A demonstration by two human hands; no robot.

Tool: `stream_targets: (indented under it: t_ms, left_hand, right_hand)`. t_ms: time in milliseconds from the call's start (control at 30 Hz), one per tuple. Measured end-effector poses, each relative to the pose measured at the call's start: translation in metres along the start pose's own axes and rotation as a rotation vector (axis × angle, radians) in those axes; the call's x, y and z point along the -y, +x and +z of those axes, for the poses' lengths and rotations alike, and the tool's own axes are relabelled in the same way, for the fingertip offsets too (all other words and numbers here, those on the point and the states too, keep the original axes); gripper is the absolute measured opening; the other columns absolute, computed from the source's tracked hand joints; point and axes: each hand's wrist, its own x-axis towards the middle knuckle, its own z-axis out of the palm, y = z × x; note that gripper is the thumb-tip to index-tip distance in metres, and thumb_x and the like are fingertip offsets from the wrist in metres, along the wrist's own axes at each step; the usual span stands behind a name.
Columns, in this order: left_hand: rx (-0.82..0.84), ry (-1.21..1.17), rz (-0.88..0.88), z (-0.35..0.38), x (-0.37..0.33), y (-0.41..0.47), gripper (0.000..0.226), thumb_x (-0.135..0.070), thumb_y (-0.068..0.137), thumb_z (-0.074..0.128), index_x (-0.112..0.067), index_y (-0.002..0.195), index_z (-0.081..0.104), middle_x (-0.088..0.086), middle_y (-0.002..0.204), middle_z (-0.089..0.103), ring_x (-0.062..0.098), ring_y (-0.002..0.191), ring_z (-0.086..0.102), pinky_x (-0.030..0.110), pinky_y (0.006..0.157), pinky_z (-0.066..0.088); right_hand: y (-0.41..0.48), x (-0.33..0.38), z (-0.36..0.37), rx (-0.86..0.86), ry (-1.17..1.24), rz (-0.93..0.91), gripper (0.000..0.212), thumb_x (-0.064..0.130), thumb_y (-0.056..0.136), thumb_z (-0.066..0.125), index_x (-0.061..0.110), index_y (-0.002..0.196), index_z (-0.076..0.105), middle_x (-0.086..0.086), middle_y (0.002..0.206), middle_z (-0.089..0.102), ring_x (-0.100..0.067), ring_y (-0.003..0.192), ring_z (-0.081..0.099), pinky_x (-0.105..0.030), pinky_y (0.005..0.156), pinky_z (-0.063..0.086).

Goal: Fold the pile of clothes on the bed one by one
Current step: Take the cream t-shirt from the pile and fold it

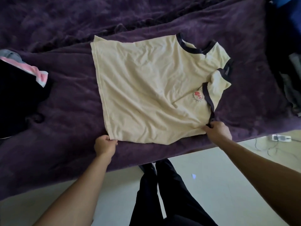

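A cream T-shirt [146, 88] with dark trim and a small red print lies spread on the purple bed [65, 111], collar to the right. My left hand [105, 145] pinches its near bottom-hem corner. The dark-edged fabric at the shirt's near right corner, beside the collar, is gripped by my right hand [217, 130]. One sleeve is folded over onto the chest near the collar.
Dark clothes with a pink and white piece [24, 88] lie heaped at the left. More dark and grey garments [290, 82] sit at the right edge. The bed's near edge runs above my legs; a power strip [281, 137] with cables lies on the floor at the right.
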Motion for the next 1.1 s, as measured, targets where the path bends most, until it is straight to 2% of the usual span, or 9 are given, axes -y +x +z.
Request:
stream_targets:
  t_ms: [67, 167, 267, 400, 533, 633, 800, 967, 1100]
  left_hand:
    - [-0.037, 0.115, 0.007, -0.004, -0.006, -0.001, 0.012, -0.007, 0.071, 0.069, -0.002, 0.063, 0.063, 0.012, 0.062, 0.062, 0.037, 0.069, 0.063, 0.036, 0.057, 0.045]
    - [-0.013, 0.397, -0.066, -0.022, -0.010, -0.010, 0.020, -0.015, 0.075, 0.068, -0.001, 0.087, 0.063, 0.019, 0.091, 0.067, 0.039, 0.086, 0.064, 0.035, 0.064, 0.045]
    - [-0.069, 0.545, -0.082, -0.036, -0.015, -0.023, 0.030, -0.021, 0.080, 0.063, -0.005, 0.106, 0.057, 0.020, 0.114, 0.060, 0.041, 0.103, 0.058, 0.042, 0.074, 0.047]
    - [-0.164, 0.650, 0.241, -0.019, -0.041, -0.039, 0.032, -0.017, 0.082, 0.061, -0.011, 0.114, 0.055, 0.016, 0.118, 0.055, 0.038, 0.109, 0.052, 0.045, 0.081, 0.046]
    - [0.000, 0.628, 0.590, 0.053, -0.070, -0.070, 0.023, -0.013, 0.084, 0.056, -0.013, 0.105, 0.065, 0.008, 0.104, 0.062, 0.028, 0.097, 0.054, 0.038, 0.079, 0.044]
    - [0.146, 0.688, 0.746, 0.120, -0.076, -0.097, 0.024, -0.025, 0.086, 0.055, -0.021, 0.109, 0.062, 0.001, 0.105, 0.057, 0.024, 0.098, 0.052, 0.036, 0.083, 0.042]
    - [0.213, 0.830, 0.685, 0.163, -0.068, -0.122, 0.041, -0.041, 0.085, 0.057, -0.030, 0.124, 0.051, -0.004, 0.118, 0.049, 0.019, 0.112, 0.046, 0.035, 0.092, 0.038]
    - [0.193, 0.841, 0.609, 0.167, -0.076, -0.129, 0.041, -0.037, 0.084, 0.058, -0.024, 0.123, 0.055, -0.001, 0.116, 0.051, 0.021, 0.113, 0.048, 0.034, 0.092, 0.038]
    - [0.203, 0.882, 0.615, 0.167, -0.080, -0.132, 0.041, -0.036, 0.087, 0.056, -0.027, 0.126, 0.052, -0.002, 0.119, 0.050, 0.020, 0.115, 0.047, 0.033, 0.093, 0.039]
  right_hand:
    - [-0.005, -0.005, -0.005, -0.012, -0.060, 0.035, 0.021, 0.037, 0.081, 0.060, 0.016, 0.077, 0.058, -0.004, 0.079, 0.060, -0.026, 0.073, 0.055, -0.031, 0.064, 0.041]
    - [-0.017, -0.027, -0.013, 0.088, -0.345, 0.092, 0.025, 0.027, 0.080, 0.061, 0.016, 0.103, 0.061, -0.006, 0.095, 0.062, -0.025, 0.077, 0.053, -0.031, 0.069, 0.043]
    - [-0.010, -0.030, -0.036, 0.057, -0.371, 0.084, 0.030, 0.023, 0.081, 0.057, 0.017, 0.110, 0.060, -0.006, 0.106, 0.064, -0.027, 0.085, 0.054, -0.033, 0.072, 0.042]
    - [0.031, 0.003, -0.077, -0.136, -0.284, -0.203, 0.030, 0.025, 0.087, 0.053, 0.020, 0.116, 0.060, -0.008, 0.118, 0.057, -0.030, 0.112, 0.049, -0.039, 0.080, 0.042]
    - [0.088, 0.070, -0.089, -0.208, -0.279, -0.488, 0.048, 0.030, 0.085, 0.059, 0.020, 0.131, 0.049, -0.009, 0.139, 0.044, -0.030, 0.129, 0.036, -0.047, 0.091, 0.043]
    - [0.119, 0.093, -0.066, -0.148, -0.434, -0.547, 0.066, 0.037, 0.078, 0.064, 0.028, 0.137, 0.035, -0.009, 0.151, 0.022, -0.034, 0.135, 0.026, -0.050, 0.095, 0.040]
    - [0.148, -0.007, -0.085, -0.179, -0.278, -0.418, 0.037, 0.016, 0.084, 0.056, 0.021, 0.120, 0.055, -0.012, 0.121, 0.050, -0.038, 0.106, 0.054, -0.047, 0.082, 0.048]
    - [0.131, -0.133, -0.124, 0.032, -0.330, -0.052, 0.050, 0.031, 0.075, 0.068, 0.027, 0.122, 0.054, -0.009, 0.121, 0.052, -0.036, 0.105, 0.058, -0.040, 0.083, 0.047]
    - [0.123, -0.132, -0.116, 0.190, -0.015, -0.111, 0.067, 0.039, 0.069, 0.075, 0.032, 0.131, 0.051, -0.002, 0.123, 0.061, -0.027, 0.110, 0.059, -0.038, 0.091, 0.050]
